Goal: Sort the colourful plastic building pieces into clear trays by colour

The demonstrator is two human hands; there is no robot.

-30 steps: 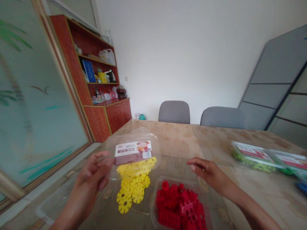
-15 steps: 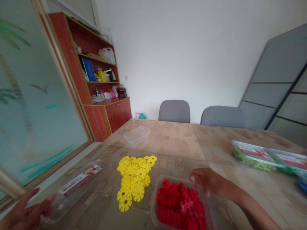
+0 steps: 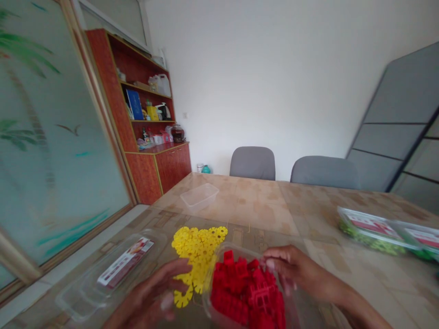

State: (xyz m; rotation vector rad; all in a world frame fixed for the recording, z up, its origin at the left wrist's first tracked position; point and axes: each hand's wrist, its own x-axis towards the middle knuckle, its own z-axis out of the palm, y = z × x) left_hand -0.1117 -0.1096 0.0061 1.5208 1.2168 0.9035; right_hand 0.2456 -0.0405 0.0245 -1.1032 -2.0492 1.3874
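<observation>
Head view: a clear plastic tub (image 3: 206, 294) filled with red interlocking blocks (image 3: 245, 288) is set on the patterned worktop (image 3: 257, 208), at the near edge of the view. The tub's right rim is touched by the right hand (image 3: 295, 267), whose fingers are bent around the upper corner; a grasp on the rim is suggested, but its firmness cannot be told. Nothing is held by the left hand (image 3: 154, 292), which is poised between the labelled lid and the tub, with its fingers released, parted and slightly curved. Some of the yellow notched discs (image 3: 199, 249) are partly covered from view by this hand; whether any are touched cannot be told. The discs are heaped in a loose pile directly beside the tub's left wall. Farther left, a labelled clear plastic lid (image 3: 156, 237) is laid at a slant, overlapped with more clear plastic whose outline is hard to separate. A shallow translucent container (image 3: 200, 195) is placed beyond the discs. On the right, well apart from the tub, light green pieces (image 3: 377, 241) are enclosed in a labelled clear box (image 3: 370, 225), beside which a second labelled box (image 3: 421, 235) is seen. Two grey chairs (image 3: 253, 163) are lined up behind the worktop.
</observation>
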